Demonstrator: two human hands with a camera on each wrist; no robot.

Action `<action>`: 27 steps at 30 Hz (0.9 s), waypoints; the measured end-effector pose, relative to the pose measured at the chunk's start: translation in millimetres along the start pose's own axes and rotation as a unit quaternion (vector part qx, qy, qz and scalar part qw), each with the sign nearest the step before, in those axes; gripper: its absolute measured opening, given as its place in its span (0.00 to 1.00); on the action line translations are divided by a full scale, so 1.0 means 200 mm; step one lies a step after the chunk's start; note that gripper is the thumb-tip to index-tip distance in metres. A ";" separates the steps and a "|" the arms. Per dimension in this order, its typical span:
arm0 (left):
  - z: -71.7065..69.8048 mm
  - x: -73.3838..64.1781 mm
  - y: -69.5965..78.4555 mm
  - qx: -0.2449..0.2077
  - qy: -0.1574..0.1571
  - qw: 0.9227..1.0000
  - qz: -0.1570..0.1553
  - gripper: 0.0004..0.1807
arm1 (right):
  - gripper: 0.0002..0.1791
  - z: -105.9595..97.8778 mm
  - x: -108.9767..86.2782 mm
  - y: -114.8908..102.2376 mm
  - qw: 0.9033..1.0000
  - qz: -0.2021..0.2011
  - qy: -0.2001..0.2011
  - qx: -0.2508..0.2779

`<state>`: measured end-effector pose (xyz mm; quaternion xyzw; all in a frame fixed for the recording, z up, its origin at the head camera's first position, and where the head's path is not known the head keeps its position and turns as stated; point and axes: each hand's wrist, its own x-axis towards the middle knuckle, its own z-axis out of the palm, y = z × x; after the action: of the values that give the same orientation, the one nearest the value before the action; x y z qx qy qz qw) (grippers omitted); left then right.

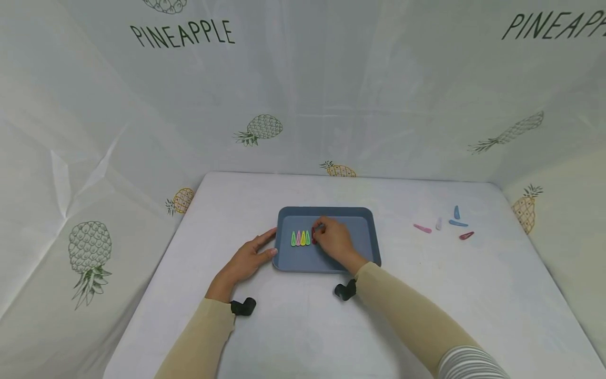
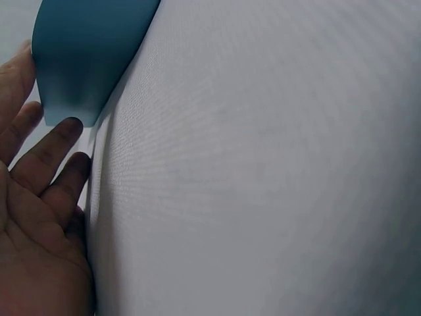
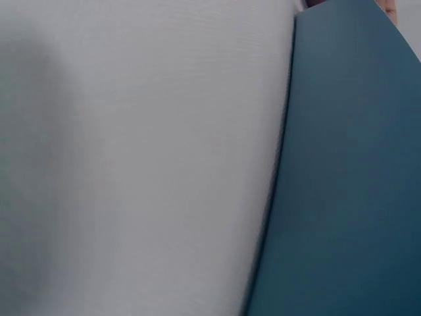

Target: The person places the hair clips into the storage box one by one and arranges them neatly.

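Observation:
A blue-grey tray lies on the table in the head view. On its left half several snap hair clips stand in a row: a green clip, a pink clip, a yellow clip and another green clip. Just right of them, my right hand pinches a red hair clip, partly hidden by the fingers. My left hand touches the tray's left edge, fingers extended; the left wrist view shows its fingertips at the tray wall. The right wrist view shows mostly the tray's side.
Right of the tray, loose hair clips lie scattered on the white table: a pink one, a pale one, two blue ones, including the lower, and a red one. A pineapple-printed sheet hangs behind.

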<state>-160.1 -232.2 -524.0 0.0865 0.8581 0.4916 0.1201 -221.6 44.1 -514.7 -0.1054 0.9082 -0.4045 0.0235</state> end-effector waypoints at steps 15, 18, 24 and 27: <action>0.00 0.00 -0.01 -0.006 0.003 1.000 -0.002 0.37 | 0.05 0.02 0.00 0.00 0.999 -0.006 0.004 -0.039; 0.01 0.01 -0.02 -0.008 0.005 1.000 0.000 0.37 | 0.05 0.02 0.00 0.00 0.999 -0.007 0.004 -0.046; 0.01 0.01 -0.02 -0.013 0.005 1.000 0.000 0.37 | 0.06 0.02 0.00 0.00 0.999 -0.003 -0.002 -0.051; 0.01 0.01 -0.02 -0.012 0.004 1.000 0.000 0.37 | 0.06 0.02 0.00 0.00 0.999 -0.003 -0.003 -0.054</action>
<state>-161.4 -232.4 -528.1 0.0835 0.8527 0.5021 0.1177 -221.5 40.8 -517.0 -0.1100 0.9283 -0.3548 0.0190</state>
